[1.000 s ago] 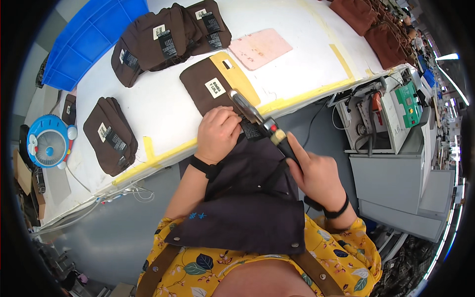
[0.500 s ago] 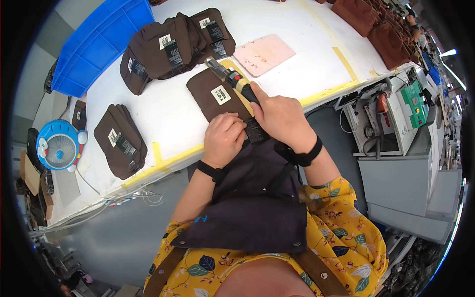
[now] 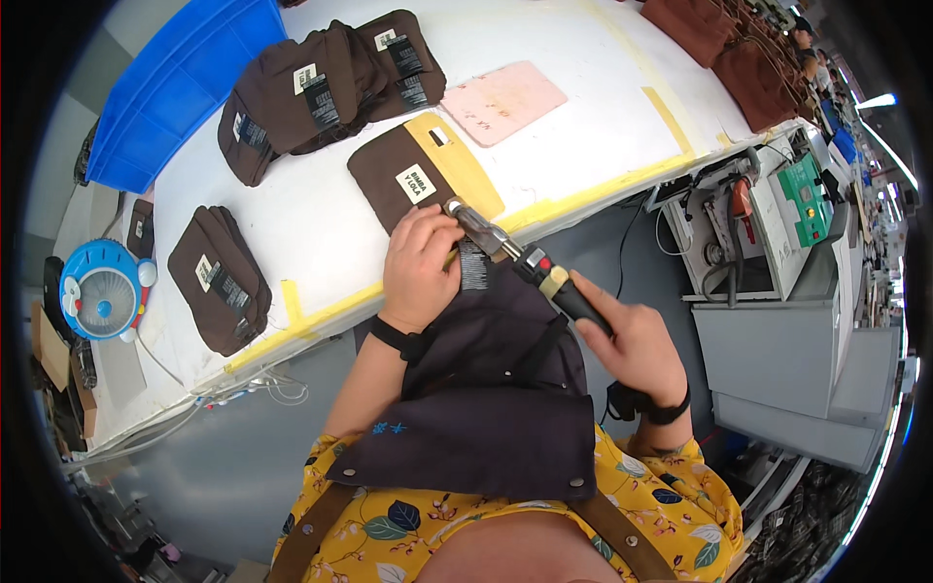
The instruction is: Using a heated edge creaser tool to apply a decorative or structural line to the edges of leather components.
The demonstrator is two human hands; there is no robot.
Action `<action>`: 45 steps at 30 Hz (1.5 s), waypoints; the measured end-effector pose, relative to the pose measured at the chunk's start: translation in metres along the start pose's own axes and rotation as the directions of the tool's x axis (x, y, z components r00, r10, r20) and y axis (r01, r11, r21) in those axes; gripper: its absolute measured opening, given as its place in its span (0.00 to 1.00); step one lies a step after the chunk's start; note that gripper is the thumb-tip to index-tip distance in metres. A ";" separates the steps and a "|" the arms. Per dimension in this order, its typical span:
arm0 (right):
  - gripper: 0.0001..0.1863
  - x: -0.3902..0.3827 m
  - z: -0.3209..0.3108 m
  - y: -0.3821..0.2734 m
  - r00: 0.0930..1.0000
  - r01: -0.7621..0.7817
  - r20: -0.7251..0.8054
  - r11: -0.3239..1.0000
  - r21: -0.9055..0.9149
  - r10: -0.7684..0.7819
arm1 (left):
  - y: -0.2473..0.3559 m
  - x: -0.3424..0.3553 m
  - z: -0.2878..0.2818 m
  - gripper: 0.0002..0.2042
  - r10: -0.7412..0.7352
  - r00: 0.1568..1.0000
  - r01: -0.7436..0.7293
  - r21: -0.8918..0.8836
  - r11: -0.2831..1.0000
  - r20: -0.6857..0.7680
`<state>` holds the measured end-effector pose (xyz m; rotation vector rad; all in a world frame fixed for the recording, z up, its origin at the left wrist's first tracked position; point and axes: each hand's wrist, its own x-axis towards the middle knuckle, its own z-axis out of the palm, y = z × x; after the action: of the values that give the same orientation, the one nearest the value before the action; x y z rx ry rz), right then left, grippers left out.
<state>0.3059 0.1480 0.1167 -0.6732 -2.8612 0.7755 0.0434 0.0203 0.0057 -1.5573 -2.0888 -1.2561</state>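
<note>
White worktable (image 3: 326,233) edged with yellow tape runs diagonally across the view, its left end bending away toward the dark rim of the lens. On it, close to the near edge, lies a dark brown fabric piece (image 3: 379,173) with a pale label, a yellow panel (image 3: 464,177) along its right side; the left hand covers its near corner. That left hand (image 3: 423,267) has its fingers bent inward at the table edge, but their undersides are out of sight, so whether they pinch the fabric or only press on it I cannot tell. A black tag (image 3: 473,266) shows just right of these fingers; its upper part is partly covered, and its fine print is too small to make out.

The right hand (image 3: 634,342) is closed around the black handle of a hand tool (image 3: 537,268), hiding the handle's rear end. The tool's metal tip overlaps the left fingertips in view; contact between them is unclear.

Beyond lie a pink board (image 3: 503,102) and a heap of brown pieces (image 3: 316,87), overlapping so that some are mostly buried. A blue crate (image 3: 190,83) is cut off at the top, and reddish-brown bags (image 3: 743,73) blend together toward the blurred right rim.
</note>
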 end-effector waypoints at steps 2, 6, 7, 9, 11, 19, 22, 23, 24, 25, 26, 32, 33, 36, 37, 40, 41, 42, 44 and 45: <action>0.30 0.011 0.009 0.020 0.995 -0.099 0.000 0.960 0.261 0.102 | -0.001 0.002 0.000 0.23 -0.073 0.996 0.073 0.002 0.997 0.052; 0.28 0.058 0.028 0.042 0.975 -0.104 -0.120 0.859 0.501 0.187 | 0.009 0.012 -0.002 0.30 -0.094 0.961 0.063 0.128 0.990 0.258; 0.27 0.072 0.032 0.046 0.957 -0.077 -0.215 0.888 0.454 0.193 | 0.007 0.011 -0.001 0.30 -0.092 0.962 0.059 0.133 0.989 0.258; 0.26 0.109 0.040 0.049 0.936 -0.068 -0.311 0.951 0.302 0.166 | 0.006 0.011 -0.001 0.27 -0.061 0.956 0.018 0.150 0.988 0.288; 0.25 0.135 0.042 0.055 0.908 -0.062 -0.403 0.988 0.140 0.114 | 0.003 0.008 -0.001 0.24 -0.067 0.960 0.018 0.179 0.984 0.272; 0.24 0.161 0.068 0.027 0.741 0.221 -0.591 0.947 -0.234 -0.319 | -0.002 0.003 -0.005 0.18 -0.103 0.981 0.120 -0.094 0.988 0.166; 0.27 0.171 0.087 0.011 0.917 0.233 -0.378 0.937 0.261 -0.123 | -0.006 -0.004 -0.007 0.13 -0.114 0.979 0.137 -0.133 0.982 0.167; 0.29 0.175 0.091 0.004 0.987 0.062 -0.157 0.812 0.581 0.036 | -0.008 -0.007 -0.009 0.13 -0.095 0.977 0.127 -0.164 0.978 0.189; 0.30 0.180 0.096 0.002 0.990 0.081 -0.140 0.820 0.566 -0.001 | -0.007 -0.007 -0.013 0.13 -0.112 0.970 0.155 -0.196 0.968 0.217; 0.30 0.185 0.103 0.003 0.990 0.091 -0.140 0.819 0.567 -0.013 | -0.008 -0.008 -0.014 0.13 -0.115 0.971 0.155 -0.187 0.970 0.209; 0.30 0.189 0.111 0.006 0.986 0.137 -0.164 0.695 0.705 -0.028 | -0.010 -0.010 -0.014 0.14 -0.214 0.974 0.226 -0.221 0.949 0.079; 0.22 0.191 0.122 0.001 0.977 0.198 -0.213 0.303 0.932 0.017 | -0.025 -0.001 -0.032 0.20 -0.747 0.631 0.456 -0.679 0.575 -0.208; 0.22 0.190 0.123 0.007 0.977 0.197 -0.211 0.301 0.933 0.014 | -0.029 0.002 -0.038 0.17 -0.758 0.652 0.461 -0.795 0.394 0.002; 0.14 0.195 0.131 0.025 0.982 0.187 -0.170 0.381 0.906 -0.076 | -0.029 0.003 -0.046 0.14 -0.721 0.682 0.448 -0.850 0.278 0.124; 0.12 0.194 0.132 0.025 0.974 0.222 -0.219 0.428 0.876 -0.058 | -0.029 0.003 -0.048 0.12 -0.719 0.694 0.423 -0.833 0.357 0.045; 0.11 0.192 0.128 0.023 0.960 0.250 -0.280 0.486 0.838 -0.012 | -0.049 -0.008 -0.083 0.10 -0.695 0.717 0.440 -0.742 0.506 -0.049; 0.11 0.191 0.127 0.023 0.956 0.244 -0.294 0.498 0.832 0.022 | -0.054 -0.010 -0.101 0.10 -0.700 0.706 0.447 -0.703 0.554 -0.103; 0.11 0.191 0.130 0.023 0.955 0.245 -0.296 0.495 0.834 0.025 | -0.065 -0.014 -0.121 0.10 -0.674 0.716 0.424 -0.653 0.627 -0.182; 0.11 0.192 0.137 0.024 0.945 0.270 -0.328 0.537 0.799 0.013 | -0.091 -0.032 -0.170 0.09 -0.693 0.690 0.507 -0.543 0.669 -0.210; 0.11 0.191 0.138 0.021 0.944 0.269 -0.330 0.536 0.801 0.021 | -0.103 -0.040 -0.194 0.09 -0.650 0.707 0.520 -0.419 0.745 -0.279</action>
<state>0.1137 0.1859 -0.0168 -0.3643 -1.8432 1.6654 -0.0855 -0.1571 0.0463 -0.5695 -2.2380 -2.0088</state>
